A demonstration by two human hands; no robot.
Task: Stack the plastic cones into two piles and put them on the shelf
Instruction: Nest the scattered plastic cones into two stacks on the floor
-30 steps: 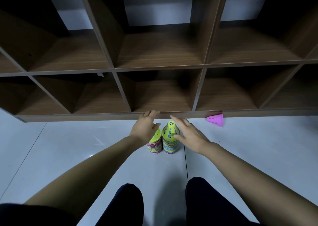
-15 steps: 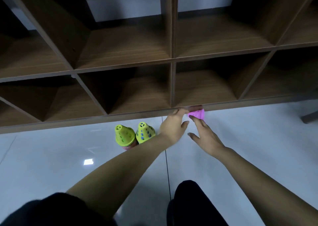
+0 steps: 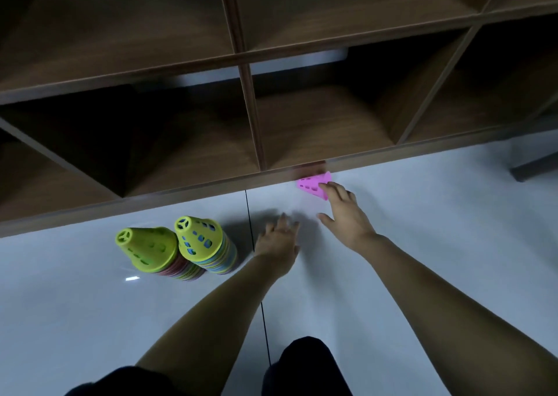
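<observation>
Pink cone (image 3: 311, 185) on its side on floor (image 3: 437, 229), by shelf (image 3: 181, 191) base. My right grip (image 3: 347, 214) wide, fingertips touching rim; left grip (image 3: 279, 238) wide, empty. Light, thin plastic (prob slippery): I'd pinch rim.

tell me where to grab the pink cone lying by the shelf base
Likely best by the wide rim of the pink cone, pinched from the near right, where the right hand touches it. It lies on its side, narrow top pointing left, against the shelf base, which blocks the far side.
</observation>
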